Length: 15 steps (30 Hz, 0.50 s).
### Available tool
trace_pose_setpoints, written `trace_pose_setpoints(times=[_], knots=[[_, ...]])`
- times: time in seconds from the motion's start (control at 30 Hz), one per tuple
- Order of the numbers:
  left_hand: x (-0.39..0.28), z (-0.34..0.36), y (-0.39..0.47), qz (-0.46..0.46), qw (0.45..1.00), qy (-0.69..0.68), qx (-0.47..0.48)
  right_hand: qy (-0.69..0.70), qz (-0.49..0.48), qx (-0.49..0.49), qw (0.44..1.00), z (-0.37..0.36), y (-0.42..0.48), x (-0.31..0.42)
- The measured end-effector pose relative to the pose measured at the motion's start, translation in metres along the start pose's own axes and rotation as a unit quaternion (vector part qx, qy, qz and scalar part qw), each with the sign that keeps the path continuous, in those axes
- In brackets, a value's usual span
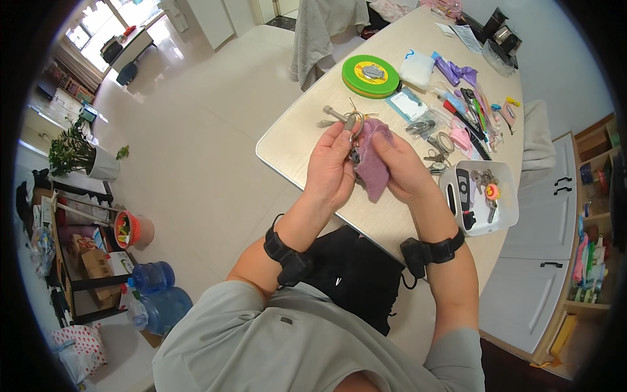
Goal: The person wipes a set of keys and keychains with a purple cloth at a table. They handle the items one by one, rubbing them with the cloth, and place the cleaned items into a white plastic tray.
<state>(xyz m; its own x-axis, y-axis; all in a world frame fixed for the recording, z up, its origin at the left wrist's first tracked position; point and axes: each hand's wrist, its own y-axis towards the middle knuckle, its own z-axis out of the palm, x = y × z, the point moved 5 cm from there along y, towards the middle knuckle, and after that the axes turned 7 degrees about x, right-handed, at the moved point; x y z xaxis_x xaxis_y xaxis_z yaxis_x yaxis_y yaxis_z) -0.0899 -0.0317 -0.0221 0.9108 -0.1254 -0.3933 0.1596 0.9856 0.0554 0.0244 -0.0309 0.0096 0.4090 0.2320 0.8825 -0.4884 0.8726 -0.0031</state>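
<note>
My left hand grips a metal key ring above the table's near left corner. A metal rod-like piece juts out above its fingers, and darker metal parts hang below the ring. My right hand holds a purple cloth against the hanging metal parts, covering some of them. On the tabletop just beyond both hands are a green tape measure reel and a blue-and-white card-like packet. To the right of my right hand stands a white plastic bin with keys inside.
Pens, a pink item, a roll of tape and purple plastic crowd the table's right side. A towel-draped chair stands beyond the table's left edge. White cabinets flank the right.
</note>
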Motion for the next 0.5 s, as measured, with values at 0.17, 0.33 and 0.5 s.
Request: trace_pose_setpoints(times=[0.17, 0.33, 0.5], knots=[[0.001, 0.005, -0.003, 0.021, 0.998, 0.066, 0.004, -0.085, -0.001, 0.030, 0.996, 0.010, -0.003, -0.001], [-0.009, 0.013, -0.002, 0.034, 0.990, 0.132, 0.033, -0.082, 0.014, 0.001, 0.997, 0.004, -0.004, 0.000], [-0.003, 0.012, -0.005, 0.021, 0.963, 0.262, 0.062, -0.069, -0.052, -0.061, 0.994, -0.001, -0.001, 0.003]])
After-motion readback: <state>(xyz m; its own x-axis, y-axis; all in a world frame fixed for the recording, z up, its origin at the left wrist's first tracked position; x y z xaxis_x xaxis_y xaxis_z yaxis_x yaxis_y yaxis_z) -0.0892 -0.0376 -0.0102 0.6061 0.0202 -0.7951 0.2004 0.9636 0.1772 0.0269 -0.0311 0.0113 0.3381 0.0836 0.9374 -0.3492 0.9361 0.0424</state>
